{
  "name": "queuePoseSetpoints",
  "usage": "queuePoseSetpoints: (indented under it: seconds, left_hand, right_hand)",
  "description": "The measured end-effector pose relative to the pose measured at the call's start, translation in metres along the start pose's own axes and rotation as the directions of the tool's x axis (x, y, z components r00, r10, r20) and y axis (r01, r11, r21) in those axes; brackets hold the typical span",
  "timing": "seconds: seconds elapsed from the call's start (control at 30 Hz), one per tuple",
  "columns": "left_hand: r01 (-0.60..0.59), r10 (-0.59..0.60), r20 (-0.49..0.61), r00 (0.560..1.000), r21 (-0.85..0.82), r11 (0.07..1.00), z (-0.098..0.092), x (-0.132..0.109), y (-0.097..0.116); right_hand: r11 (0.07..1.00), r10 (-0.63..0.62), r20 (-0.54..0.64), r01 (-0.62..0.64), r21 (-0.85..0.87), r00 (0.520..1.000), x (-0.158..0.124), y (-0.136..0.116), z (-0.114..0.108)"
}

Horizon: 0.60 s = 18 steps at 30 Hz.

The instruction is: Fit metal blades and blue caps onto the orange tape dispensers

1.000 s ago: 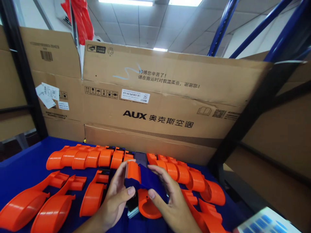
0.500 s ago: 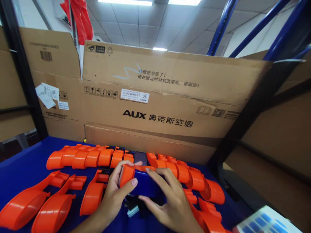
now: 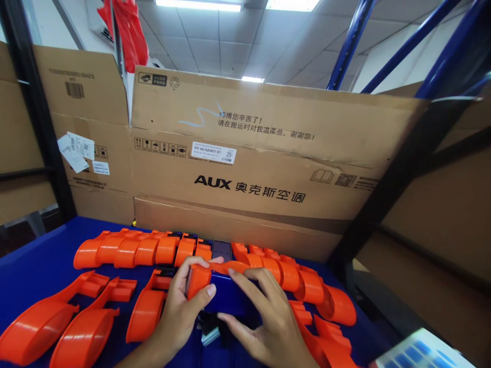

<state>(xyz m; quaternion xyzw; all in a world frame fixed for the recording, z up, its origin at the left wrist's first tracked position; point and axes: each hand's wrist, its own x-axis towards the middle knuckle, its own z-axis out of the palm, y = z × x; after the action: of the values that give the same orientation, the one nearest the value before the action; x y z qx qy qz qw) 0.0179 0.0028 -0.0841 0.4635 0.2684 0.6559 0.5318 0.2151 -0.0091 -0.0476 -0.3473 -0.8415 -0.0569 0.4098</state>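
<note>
My left hand (image 3: 183, 312) is closed round the front end of an orange and blue tape dispenser (image 3: 209, 278), thumb on its orange head beside the toothed blade. My right hand (image 3: 264, 322) curls over the dispenser's blue body from the right, fingers on its top and thumb below. Beneath the hands lies a small dark part (image 3: 210, 327) on the blue table (image 3: 42, 260). Orange plastic dispenser shells (image 3: 138, 250) lie in rows all around.
A dark phone (image 3: 221, 250) lies flat behind the dispenser. Large cardboard boxes (image 3: 249, 174) wall off the back of the table. Black and blue rack posts (image 3: 387, 189) rise on the right. A printed sheet (image 3: 418, 352) shows at the lower right corner.
The dispenser has been tipped over from upright to lying level between my hands. My right hand slid up over its blue body. An orange piece that lay under it is now hidden.
</note>
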Motion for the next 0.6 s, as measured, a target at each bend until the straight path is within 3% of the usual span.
queuePoseSetpoints:
  seconds: [0.13,0.2,0.27,0.33,0.4,0.5,0.6]
  left_hand:
    - [0.021,-0.018,0.031,0.999,-0.113,0.993,0.002,-0.003,0.002]
    - [-0.012,0.025,0.077,0.997,-0.167,0.986,0.004,-0.008,0.006]
    - [-0.094,0.104,0.141,0.985,-0.074,0.993,0.005,-0.013,0.011]
    - [-0.242,0.197,0.253,0.947,0.162,0.957,0.005,-0.016,0.013]
    - [-0.406,0.268,0.379,0.886,0.352,0.844,0.002,-0.016,0.011]
    - [-0.550,0.386,0.412,0.825,0.433,0.714,-0.001,-0.014,0.006]
    - [-0.630,0.466,0.428,0.774,0.447,0.635,-0.004,-0.018,0.007]
  right_hand:
    - [0.996,0.069,-0.012,-0.068,0.066,0.998,0.002,-0.002,0.000]
    - [0.968,0.202,-0.054,-0.191,0.165,0.978,0.003,-0.003,0.001]
    - [0.890,0.373,-0.106,-0.323,0.322,0.922,0.005,-0.002,0.003]
    - [0.786,0.500,-0.115,-0.393,0.478,0.858,0.005,0.000,0.005]
    - [0.712,0.561,-0.078,-0.432,0.553,0.824,0.004,0.002,0.006]
    - [0.687,0.598,-0.020,-0.500,0.527,0.801,-0.001,0.004,0.006]
    - [0.711,0.557,0.013,-0.485,0.509,0.830,-0.007,0.002,0.004]
